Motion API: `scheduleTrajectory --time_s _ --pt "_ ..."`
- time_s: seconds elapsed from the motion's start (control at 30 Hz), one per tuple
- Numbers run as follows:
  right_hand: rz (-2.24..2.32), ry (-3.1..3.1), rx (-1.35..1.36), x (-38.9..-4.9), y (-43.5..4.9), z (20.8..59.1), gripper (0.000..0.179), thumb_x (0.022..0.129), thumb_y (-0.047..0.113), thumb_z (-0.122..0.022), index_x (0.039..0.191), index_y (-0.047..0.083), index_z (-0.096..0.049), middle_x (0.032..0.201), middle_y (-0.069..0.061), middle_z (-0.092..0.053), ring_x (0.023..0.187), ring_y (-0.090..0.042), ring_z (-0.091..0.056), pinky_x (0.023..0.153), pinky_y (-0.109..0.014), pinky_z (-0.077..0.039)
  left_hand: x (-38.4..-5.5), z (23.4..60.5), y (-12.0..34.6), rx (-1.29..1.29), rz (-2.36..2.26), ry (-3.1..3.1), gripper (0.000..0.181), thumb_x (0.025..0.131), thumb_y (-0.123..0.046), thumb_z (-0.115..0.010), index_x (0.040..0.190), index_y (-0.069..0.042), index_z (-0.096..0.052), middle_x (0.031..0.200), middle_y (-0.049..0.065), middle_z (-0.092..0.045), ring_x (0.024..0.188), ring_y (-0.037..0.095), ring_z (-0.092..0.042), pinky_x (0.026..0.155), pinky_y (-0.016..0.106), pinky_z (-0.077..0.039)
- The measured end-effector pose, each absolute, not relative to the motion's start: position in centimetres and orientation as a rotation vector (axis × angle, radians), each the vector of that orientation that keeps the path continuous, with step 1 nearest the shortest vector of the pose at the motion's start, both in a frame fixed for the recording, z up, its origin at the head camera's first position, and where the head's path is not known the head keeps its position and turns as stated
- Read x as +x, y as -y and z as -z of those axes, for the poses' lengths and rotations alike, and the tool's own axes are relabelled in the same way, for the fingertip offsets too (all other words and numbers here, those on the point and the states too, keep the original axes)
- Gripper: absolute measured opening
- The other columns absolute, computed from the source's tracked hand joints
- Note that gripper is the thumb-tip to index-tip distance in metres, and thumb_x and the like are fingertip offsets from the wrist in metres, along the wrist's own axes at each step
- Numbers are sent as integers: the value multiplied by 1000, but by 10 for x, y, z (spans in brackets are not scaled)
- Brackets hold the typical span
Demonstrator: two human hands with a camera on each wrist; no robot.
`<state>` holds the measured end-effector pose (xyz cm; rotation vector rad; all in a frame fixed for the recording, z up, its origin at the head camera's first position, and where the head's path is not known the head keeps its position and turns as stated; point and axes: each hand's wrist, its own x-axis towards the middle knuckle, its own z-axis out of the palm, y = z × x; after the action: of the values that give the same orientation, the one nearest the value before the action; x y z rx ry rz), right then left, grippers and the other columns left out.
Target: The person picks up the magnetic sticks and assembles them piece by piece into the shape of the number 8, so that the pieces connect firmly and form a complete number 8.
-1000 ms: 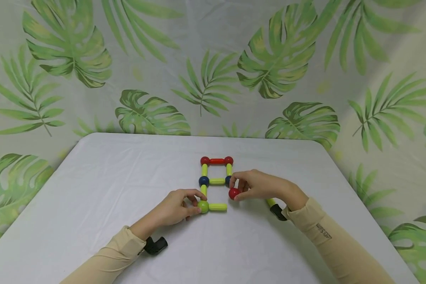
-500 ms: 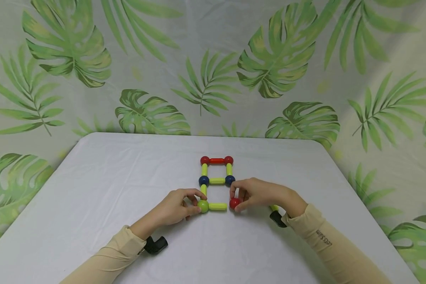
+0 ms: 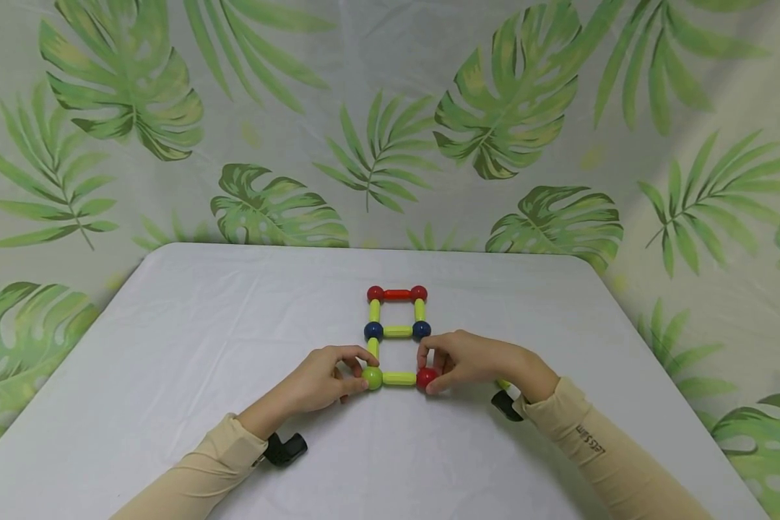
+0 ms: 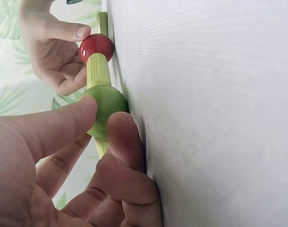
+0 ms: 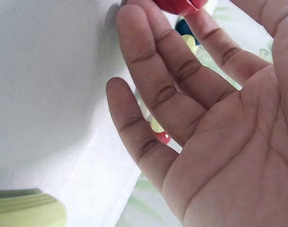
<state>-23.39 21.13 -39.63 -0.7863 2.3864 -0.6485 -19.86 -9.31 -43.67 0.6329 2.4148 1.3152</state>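
My left hand (image 3: 325, 379) pinches a lime-green ball (image 3: 373, 378) at the near left corner of a ladder-shaped figure of balls and magnetic rods lying on the table. At the near right corner, my right hand (image 3: 473, 357) pinches a red ball (image 3: 425, 379) between thumb and fingers. A yellow-green rod (image 3: 399, 378) spans these two balls, its end right at the red one in the left wrist view. Farther back are a left blue ball (image 3: 373, 331) and a right blue ball (image 3: 421, 329), joined by another yellow-green rod (image 3: 398, 331). A red rod (image 3: 397, 295) with red balls tops the figure.
A loose yellow-green rod (image 5: 28, 210) lies on the white-covered table (image 3: 234, 303) under my right wrist, partly hidden in the head view. Black wrist cameras, such as the left one (image 3: 284, 449), hang below both sleeves. A leaf-print cloth (image 3: 390, 130) rises behind the table.
My right hand has brought the red ball toward me, then slightly left, up to the free end of the near rod. The left hand has stayed on the green ball.
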Motion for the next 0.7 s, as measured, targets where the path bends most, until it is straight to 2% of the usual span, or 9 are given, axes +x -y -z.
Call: scheduleTrajectory --time_s 0.2,0.37,0.7 --pt "649 -2394 -790 -232 -212 396 30 92 26 -87 113 22 -65 90 2 -68 82 -12 -63 79 -29 -53 -199 436 91 624 -1302 -2428 25 99 -12 -77 122 -22 -75 103 5 -68 59 14 -64 55 23 -45" --pt "658 -2388 -806 -232 -214 397 30 93 27 -86 113 20 -65 89 2 -68 81 -11 -62 78 -27 -52 -199 436 90 621 -1300 -2426 25 99 -13 -77 123 -21 -75 103 5 -68 59 14 -64 55 24 -45" --pt "663 -2390 -775 -231 -216 399 30 94 28 -85 116 24 -66 89 3 -68 82 -13 -63 80 -31 -52 -199 435 92 610 -1285 -2416 28 100 -13 -75 127 -19 -74 106 6 -70 63 15 -66 59 26 -48"
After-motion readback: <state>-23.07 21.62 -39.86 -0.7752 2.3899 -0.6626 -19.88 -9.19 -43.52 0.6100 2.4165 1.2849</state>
